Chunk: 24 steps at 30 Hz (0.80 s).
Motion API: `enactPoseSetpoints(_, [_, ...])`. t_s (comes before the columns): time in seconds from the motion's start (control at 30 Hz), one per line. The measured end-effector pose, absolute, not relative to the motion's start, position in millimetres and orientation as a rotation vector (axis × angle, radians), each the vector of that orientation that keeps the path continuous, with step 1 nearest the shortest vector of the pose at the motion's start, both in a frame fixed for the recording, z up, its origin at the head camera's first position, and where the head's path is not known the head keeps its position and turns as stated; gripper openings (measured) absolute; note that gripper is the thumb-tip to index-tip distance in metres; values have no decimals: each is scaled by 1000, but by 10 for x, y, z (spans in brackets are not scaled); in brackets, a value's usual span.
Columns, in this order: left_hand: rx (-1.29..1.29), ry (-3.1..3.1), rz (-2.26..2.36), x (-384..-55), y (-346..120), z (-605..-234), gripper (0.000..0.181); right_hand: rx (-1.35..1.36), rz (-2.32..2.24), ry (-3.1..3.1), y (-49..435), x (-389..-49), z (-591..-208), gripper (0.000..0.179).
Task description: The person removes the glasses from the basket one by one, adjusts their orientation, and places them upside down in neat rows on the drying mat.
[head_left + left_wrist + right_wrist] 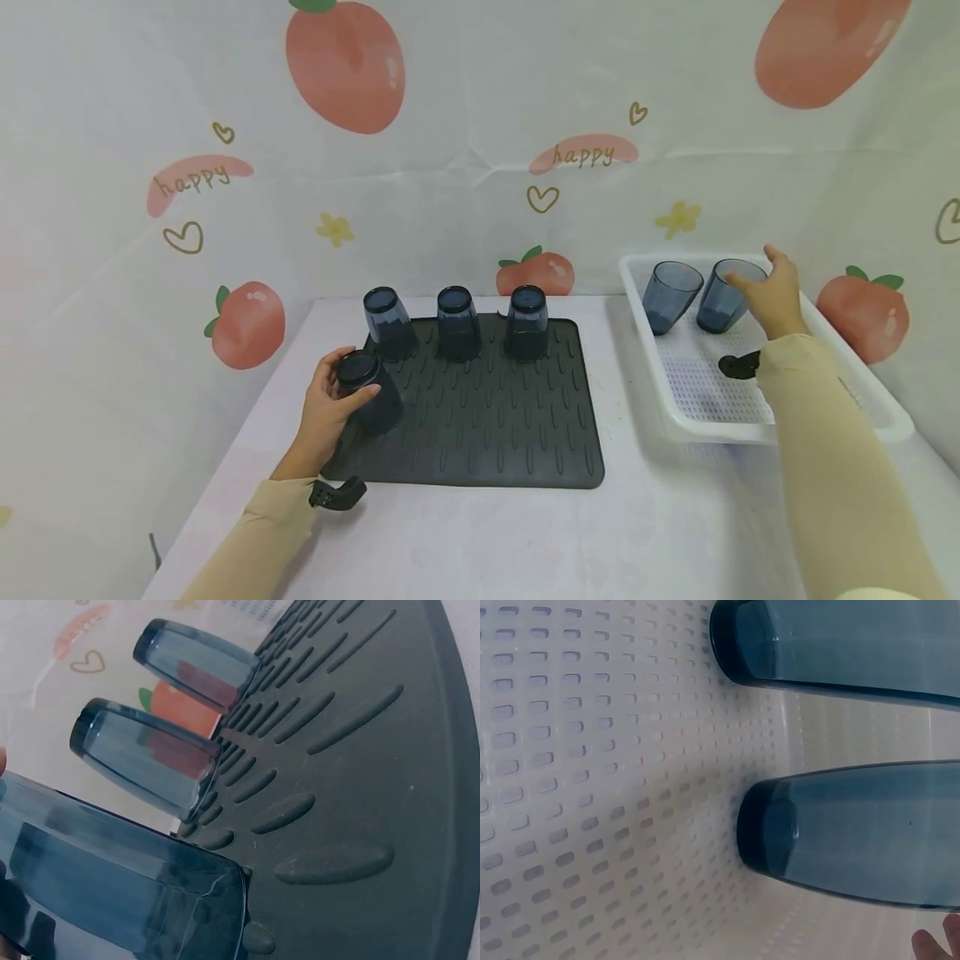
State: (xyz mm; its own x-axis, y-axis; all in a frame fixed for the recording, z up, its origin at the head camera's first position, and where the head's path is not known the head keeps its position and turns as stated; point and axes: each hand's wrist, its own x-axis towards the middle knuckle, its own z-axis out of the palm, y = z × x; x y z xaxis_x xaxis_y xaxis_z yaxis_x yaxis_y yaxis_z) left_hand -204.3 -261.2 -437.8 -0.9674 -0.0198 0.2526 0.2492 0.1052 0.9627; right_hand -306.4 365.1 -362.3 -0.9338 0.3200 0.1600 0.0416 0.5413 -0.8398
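Note:
On the left part of the black ribbed mat [480, 433], my left hand [326, 412] grips a blue-tinted drinking glass [381, 408] that stands upside down. The same glass [120, 877] fills the lower left of the left wrist view, its rim at the mat. My right hand [776, 296] is spread beside a blue glass [722, 302] in the white basket [678, 417]. In the right wrist view its fingertips [930, 946] show just below that glass [855, 832]; whether they touch is unclear. A second glass [670, 298] leans mouth up to its left.
Along the mat's back edge stand three more upturned glasses: a left one [392, 325], a middle one [458, 325] and a right one [527, 325]. The basket has raised walls and a perforated floor. A patterned sheet [465, 208] hangs behind the white table [525, 533].

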Motion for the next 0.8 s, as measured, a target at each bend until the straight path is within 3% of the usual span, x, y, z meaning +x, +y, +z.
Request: enactPoseSetpoints(0.8, [-202,-2208,-1968,-1992,-2585,-4283,70,-403,1347,-2607,3673,-3146,-3835,97])
